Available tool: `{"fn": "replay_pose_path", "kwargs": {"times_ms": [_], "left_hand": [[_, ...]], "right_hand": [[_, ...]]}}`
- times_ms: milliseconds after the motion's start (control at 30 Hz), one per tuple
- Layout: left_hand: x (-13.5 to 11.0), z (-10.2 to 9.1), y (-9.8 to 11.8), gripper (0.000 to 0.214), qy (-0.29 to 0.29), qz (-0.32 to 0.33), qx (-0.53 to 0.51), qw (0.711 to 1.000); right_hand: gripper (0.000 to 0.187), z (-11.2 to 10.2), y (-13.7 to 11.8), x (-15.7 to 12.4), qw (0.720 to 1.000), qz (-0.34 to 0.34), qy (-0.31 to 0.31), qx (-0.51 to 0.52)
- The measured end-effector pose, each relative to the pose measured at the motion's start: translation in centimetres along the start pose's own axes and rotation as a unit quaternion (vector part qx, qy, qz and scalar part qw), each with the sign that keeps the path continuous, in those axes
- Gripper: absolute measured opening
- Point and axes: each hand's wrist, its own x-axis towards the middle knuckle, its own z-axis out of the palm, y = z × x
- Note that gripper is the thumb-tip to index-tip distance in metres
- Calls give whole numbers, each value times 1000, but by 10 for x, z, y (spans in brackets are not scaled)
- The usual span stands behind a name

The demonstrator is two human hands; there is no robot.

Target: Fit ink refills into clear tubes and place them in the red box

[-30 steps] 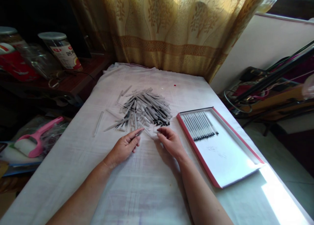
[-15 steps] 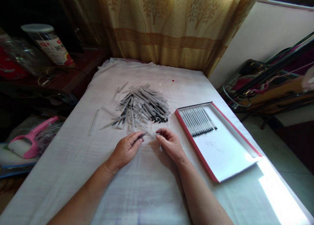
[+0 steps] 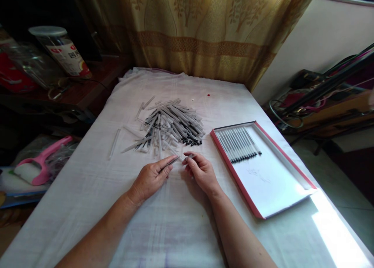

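Observation:
My left hand [image 3: 152, 179] is closed, with a thin dark pen refill [image 3: 174, 160] pinched between thumb and fingers, its end pointing right. Facing it, my right hand [image 3: 202, 173] pinches a small pale, see-through pen part [image 3: 188, 157]; most of it is hidden by the fingers. A narrow gap separates the two pieces. Just beyond both hands lies a loose heap of pen parts [image 3: 178, 121], made up of clear barrels, dark refills and black-ended pieces. To the right, a row of clear pens with black ends [image 3: 238, 145] lies in a shallow red-edged box [image 3: 238, 184].
A white cloth [image 3: 140, 229] covers the table. One clear tube [image 3: 114, 144] lies left of the heap. Tiny red [image 3: 208, 95] and white bits lie farther back. Beside the table are a jar [image 3: 62, 51], a pink-handled tool [image 3: 48, 158] and a curtain [image 3: 198, 38].
My right hand has turned slightly, and its pen part now sits higher between the fingers. More of the refill shows from my left hand. The view has shifted a little.

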Motion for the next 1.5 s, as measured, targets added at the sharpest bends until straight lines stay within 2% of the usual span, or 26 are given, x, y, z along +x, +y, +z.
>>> {"fn": "replay_pose_path", "kwargs": {"times_ms": [133, 200, 267, 333, 500, 833, 933, 1033, 1133, 1300, 1500], "left_hand": [[1, -7, 4, 37, 23, 28, 112, 993], [0, -8, 4, 35, 21, 25, 157, 987], [0, -8, 3, 34, 19, 28, 189, 981], [-1, -8, 1, 32, 21, 44, 210, 976], [-1, -9, -4, 32, 28, 95, 238, 966], [-1, -14, -3, 30, 36, 116, 285, 951], [-2, -16, -2, 29, 42, 141, 334, 931], [-2, -16, 0, 27, 46, 163, 375, 912], [-2, -15, 0, 25, 43, 173, 370, 912], [-1, -10, -5, 22, 44, 184, 325, 927], [-1, -5, -9, 21, 44, 190, 299, 934]], "right_hand": [[34, -10, -2, -1, 994, -23, -62, -92], [35, -12, -3, -1, 993, -15, -80, -86], [27, -12, -2, -2, 994, 2, -85, -65], [19, -12, 0, -1, 995, 19, -84, -46], [22, -11, 2, 0, 998, 31, -53, -25], [25, -13, 5, 2, 998, 46, -30, -37], [24, -15, 6, 2, 997, 33, -41, -65], [18, -17, 4, 1, 989, -30, -41, -141], [16, -19, 2, -1, 976, -69, -52, -198], [19, -19, 2, 0, 982, -4, -104, -158], [19, -21, 0, 2, 986, 34, -117, -115]]}}
